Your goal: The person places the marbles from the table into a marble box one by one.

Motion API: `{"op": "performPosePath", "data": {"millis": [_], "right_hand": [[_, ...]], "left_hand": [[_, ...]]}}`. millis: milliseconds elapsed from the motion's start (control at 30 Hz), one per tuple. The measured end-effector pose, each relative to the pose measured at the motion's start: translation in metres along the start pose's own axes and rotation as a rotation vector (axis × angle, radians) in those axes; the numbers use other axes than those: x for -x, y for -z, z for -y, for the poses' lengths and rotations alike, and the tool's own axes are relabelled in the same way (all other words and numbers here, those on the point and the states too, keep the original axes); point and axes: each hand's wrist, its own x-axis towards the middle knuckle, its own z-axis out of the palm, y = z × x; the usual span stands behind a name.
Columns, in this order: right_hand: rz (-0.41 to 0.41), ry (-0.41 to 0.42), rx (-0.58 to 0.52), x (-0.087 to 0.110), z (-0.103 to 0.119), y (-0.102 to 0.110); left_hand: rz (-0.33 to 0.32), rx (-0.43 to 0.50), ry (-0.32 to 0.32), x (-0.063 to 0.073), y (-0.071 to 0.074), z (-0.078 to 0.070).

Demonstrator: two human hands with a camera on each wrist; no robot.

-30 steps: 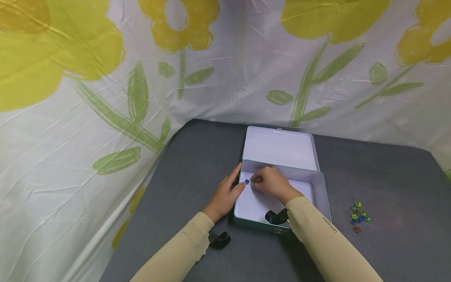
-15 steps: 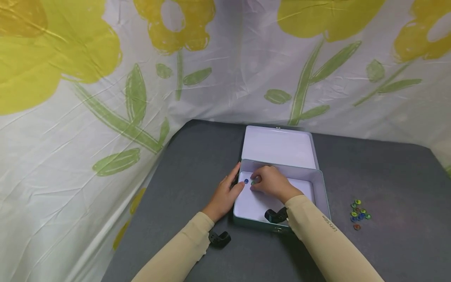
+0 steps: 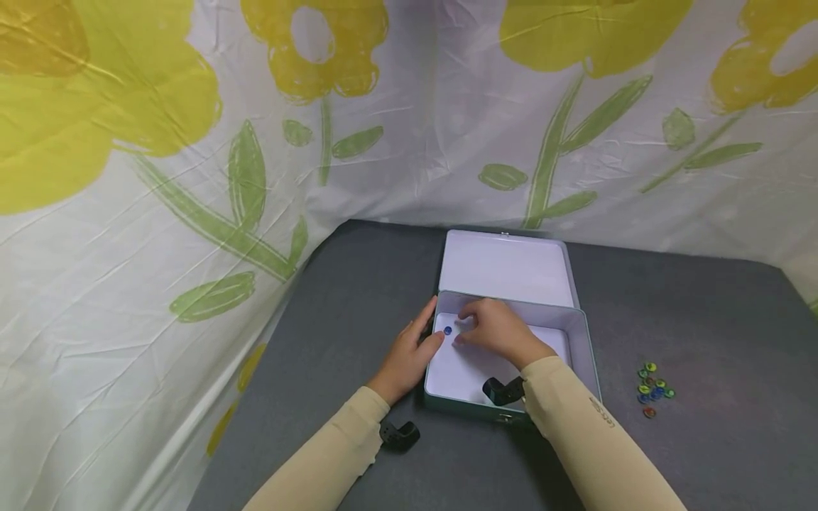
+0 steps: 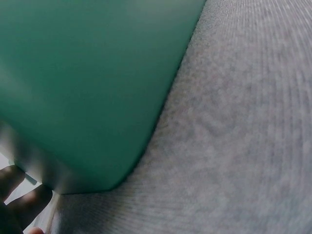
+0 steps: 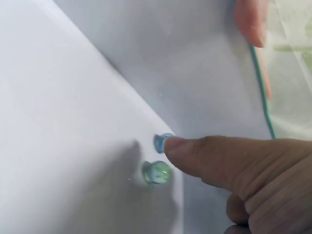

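Inside the open box [image 3: 579, 342] sit a blue bead [image 5: 158, 144] and, near it, a green bead [image 5: 158, 173]; the right hand [image 3: 501, 331] is spread beside them, the left hand [image 3: 407, 355] pinching the box's edge.

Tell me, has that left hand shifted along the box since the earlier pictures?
No: judged against the box in the head view, the left hand shows no shift either way, staying at its left wall.

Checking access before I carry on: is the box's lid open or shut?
Open: the lid lies back behind the box, its pale inside showing in the head view.
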Motion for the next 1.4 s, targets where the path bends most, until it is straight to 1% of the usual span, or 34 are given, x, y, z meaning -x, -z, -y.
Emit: {"op": "performPosePath", "data": {"millis": [200, 433, 600, 800, 1100, 1400], "right_hand": [[-0.036, 0.022, -0.018, 0.004, 0.002, 0.008], [-0.102, 0.014, -0.034, 0.009, 0.003, 0.012], [-0.124, -0.01, -0.049, 0.014, 0.005, 0.019], [-0.161, -0.019, -0.083, 0.021, 0.005, 0.029], [-0.231, -0.054, -0.162, 0.038, 0.002, 0.044], [-0.273, -0.097, -0.142, 0.052, 0.002, 0.056]], "left_hand": [[0.003, -0.003, 0.005, 0.0, -0.001, 0.0], [-0.003, -0.007, 0.011, 0.0, -0.002, -0.001], [-0.002, -0.007, 0.01, 0.0, -0.002, -0.002], [-0.001, 0.01, 0.009, 0.0, -0.004, -0.002], [0.0, 0.011, 0.007, 0.003, -0.006, -0.003], [-0.003, 0.035, 0.012, 0.003, -0.004, 0.0]]}}
